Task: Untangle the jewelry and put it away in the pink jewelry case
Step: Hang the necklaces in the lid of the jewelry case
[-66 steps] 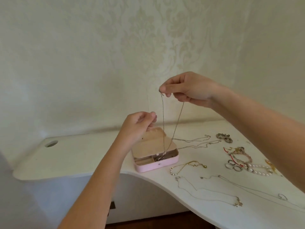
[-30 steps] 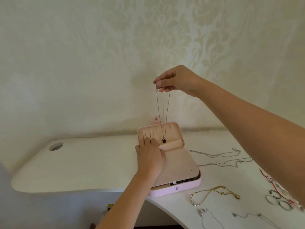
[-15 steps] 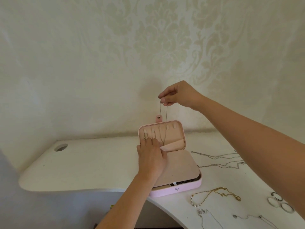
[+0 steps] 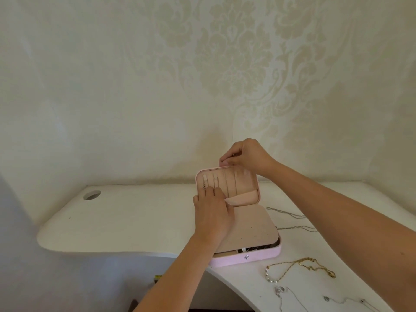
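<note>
My left hand (image 4: 212, 212) lies flat, bracing the case lid (image 4: 247, 183). My right hand (image 4: 247, 157) pinches the necklace (image 4: 225, 185) at its top, and I hook gently.

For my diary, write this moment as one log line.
right hand: pinches necklace at lid top | left hand: presses lid | pink case: open

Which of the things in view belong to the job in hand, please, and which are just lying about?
Job in hand:
- case, lid up
- necklace, pinched by right hand at the lid's top
- left hand, fingers on the lid's lining
- gold chain, silver chains, pendants on the desk

Lying about:
- cable hole
- yellow scrap below the desk, too small to identify
</note>
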